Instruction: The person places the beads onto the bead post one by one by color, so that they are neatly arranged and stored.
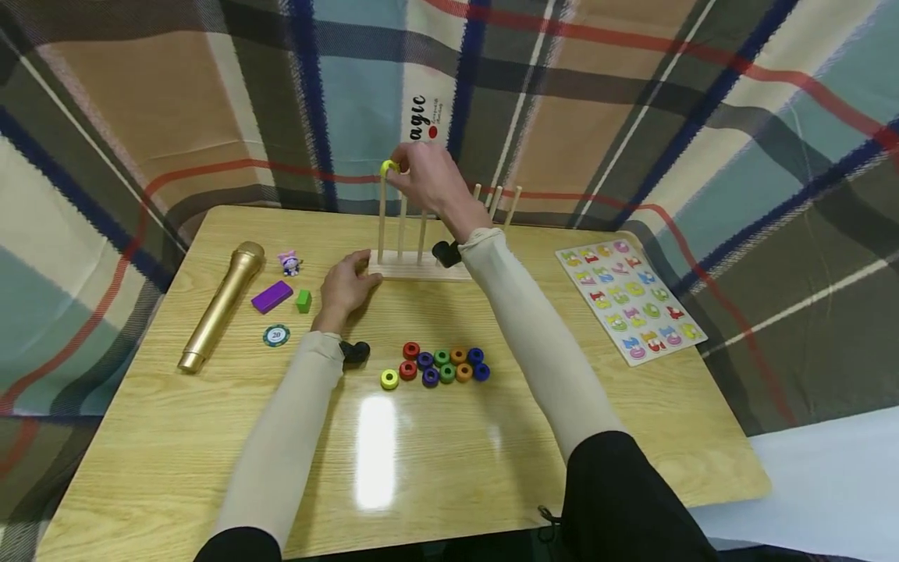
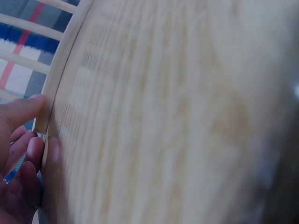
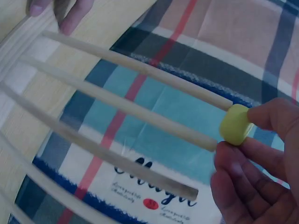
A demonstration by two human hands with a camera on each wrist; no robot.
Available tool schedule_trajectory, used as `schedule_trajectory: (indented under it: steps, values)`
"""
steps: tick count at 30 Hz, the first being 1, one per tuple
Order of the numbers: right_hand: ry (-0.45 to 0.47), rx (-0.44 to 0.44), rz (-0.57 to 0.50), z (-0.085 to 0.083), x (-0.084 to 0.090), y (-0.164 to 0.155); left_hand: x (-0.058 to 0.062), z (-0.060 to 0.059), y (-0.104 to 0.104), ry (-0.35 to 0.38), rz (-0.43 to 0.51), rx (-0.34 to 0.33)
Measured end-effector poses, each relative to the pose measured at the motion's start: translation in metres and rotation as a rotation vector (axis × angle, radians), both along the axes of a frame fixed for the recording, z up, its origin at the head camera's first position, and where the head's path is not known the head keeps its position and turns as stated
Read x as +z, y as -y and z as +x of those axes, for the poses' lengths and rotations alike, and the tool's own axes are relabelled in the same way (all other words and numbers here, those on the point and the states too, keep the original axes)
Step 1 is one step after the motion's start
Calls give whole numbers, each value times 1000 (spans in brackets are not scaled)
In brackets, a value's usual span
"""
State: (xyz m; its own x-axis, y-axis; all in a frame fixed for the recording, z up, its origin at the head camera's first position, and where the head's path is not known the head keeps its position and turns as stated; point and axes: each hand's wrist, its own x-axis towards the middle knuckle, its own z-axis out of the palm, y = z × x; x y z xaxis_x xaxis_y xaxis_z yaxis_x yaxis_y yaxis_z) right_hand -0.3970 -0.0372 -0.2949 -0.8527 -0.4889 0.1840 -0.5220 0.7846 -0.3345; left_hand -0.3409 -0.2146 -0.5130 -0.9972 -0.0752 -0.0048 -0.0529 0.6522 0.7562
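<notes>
1. Head view: the right hand (image 1: pixel 428 183) pinches a yellow ring (image 1: pixel 389 167) at the tip of the leftmost peg of the wooden peg rack (image 1: pixel 421 269), which stands at the far side of the table (image 1: pixel 175 437).
2. Right wrist view: the yellow ring sits on the end of one peg (thumb and fingertips (image 3: pixel 233 158) curled around it), with the other pegs running alongside.
3. The left hand (image 1: pixel 346 285) rests against the rack's base at its left end, fingers relaxed, thumb pressed to the edge.
4. A cluster of coloured rings (image 1: pixel 438 365) lies near the forearms.
5. To the left lie a gold microphone (image 1: pixel 221 304), a purple block (image 1: pixel 271 297), a green cube (image 1: pixel 303 300) and a chip (image 1: pixel 276 336); to the right, a number puzzle board (image 1: pixel 628 299).
</notes>
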Motion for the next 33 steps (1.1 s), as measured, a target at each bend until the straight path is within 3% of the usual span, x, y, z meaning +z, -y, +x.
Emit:
schedule_trajectory:
  steps: [8,15,20,23,25,28,31,33]
  values:
    - [-29,30,56,6,1,6,-2,0,-9,5,-9,4]
    - [-42,-79,95,11,1,9,-4,-2,-11,-10,-16,2]
    - [-80,-64,135,12,-6,6,-4,-2,-10,-3,-14,-9]
    - [-184,5,116,24,-14,-2,-5,-2,-10,-4,-27,-19]
    - [-197,90,96,42,-22,-9,-5,-2,-9,-13,-33,-26]
    - [-67,280,121,77,-44,-19,-3,-3,-7,-31,-31,-31]
    - [98,470,279,110,-79,-23,1,-4,-3,-34,-21,-23]
    - [109,567,394,125,-102,-23,5,-5,2,-37,-18,-6]
